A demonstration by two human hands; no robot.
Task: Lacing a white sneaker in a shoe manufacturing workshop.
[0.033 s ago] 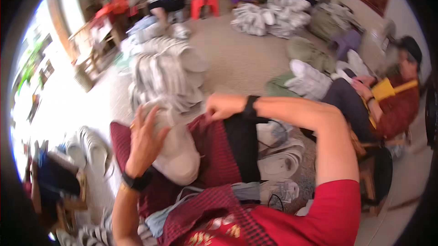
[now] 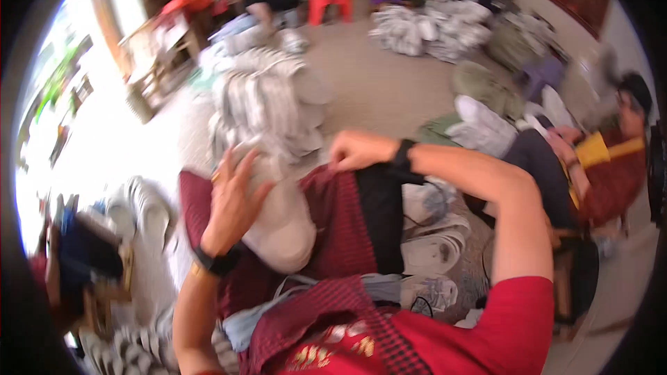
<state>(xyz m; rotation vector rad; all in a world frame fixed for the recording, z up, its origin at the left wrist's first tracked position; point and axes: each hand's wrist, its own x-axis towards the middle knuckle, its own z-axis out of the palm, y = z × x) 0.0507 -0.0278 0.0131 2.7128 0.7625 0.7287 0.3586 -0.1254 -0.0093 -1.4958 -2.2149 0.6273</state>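
Head view shows the left hand (image 2: 233, 198) spread open against a pale shoe sole (image 2: 281, 225) resting on the lap, over a dark red checked cloth (image 2: 333, 229). The right hand (image 2: 358, 150) pinches the cloth's top edge, fingers clenched. Finished-looking soles (image 2: 434, 250) lie beside; a bigger stack (image 2: 267, 104) waits on the floor (image 2: 379, 86) beyond, where another seated person (image 2: 597, 166) works.

bright daylight floods in from beyond the left hand (image 2: 233, 198), blowing the floor there out to white; the whole view is smeared by motion blur, the right hand (image 2: 354, 149) included, and its edges bend into a dark rim
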